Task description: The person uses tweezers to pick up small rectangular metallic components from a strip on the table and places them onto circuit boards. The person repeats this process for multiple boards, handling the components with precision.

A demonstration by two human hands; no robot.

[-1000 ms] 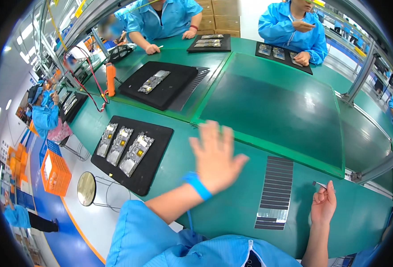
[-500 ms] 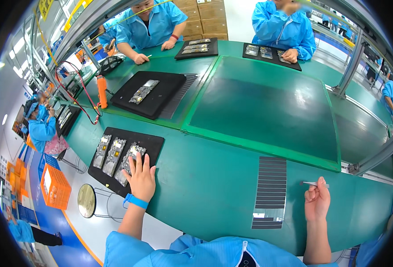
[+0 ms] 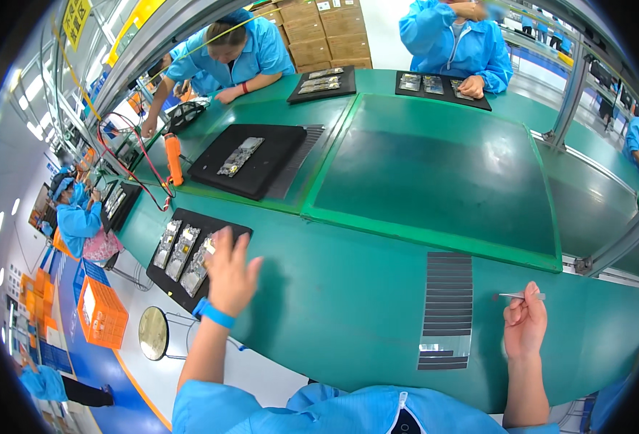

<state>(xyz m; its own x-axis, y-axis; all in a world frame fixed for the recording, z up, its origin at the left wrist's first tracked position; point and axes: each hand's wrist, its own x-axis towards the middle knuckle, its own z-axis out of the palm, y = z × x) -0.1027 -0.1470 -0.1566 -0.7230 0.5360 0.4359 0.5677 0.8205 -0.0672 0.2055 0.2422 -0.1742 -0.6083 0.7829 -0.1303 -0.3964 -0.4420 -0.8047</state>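
Three circuit boards (image 3: 181, 251) lie side by side on a black foam pad (image 3: 241, 233) at the left of the green bench. Above the pad's right side is my left hand (image 3: 231, 281), fingers spread and slightly blurred, holding nothing. It partly covers the rightmost board, and I cannot tell whether it touches it. My right hand (image 3: 525, 325) is raised at the right, pinching a pair of tweezers (image 3: 520, 295) that points left. A tiny dark speck shows by the tweezer tip. Left of that hand lies a clear sheet with dark adhesive strips (image 3: 448, 300).
Beyond the pad, a larger black pad (image 3: 211, 170) carries one circuit board (image 3: 240, 156). An orange electric screwdriver (image 3: 173, 159) stands beside it. A green-framed panel (image 3: 435, 181) fills the bench's middle. Two co-workers sit across; a stool (image 3: 153, 333) and orange crate (image 3: 102, 311) stand left.
My left hand has drawn back from the rightmost board, and the near pad has shifted slightly left. Across the bench, one co-worker has leaned over and reached an arm out to the left.
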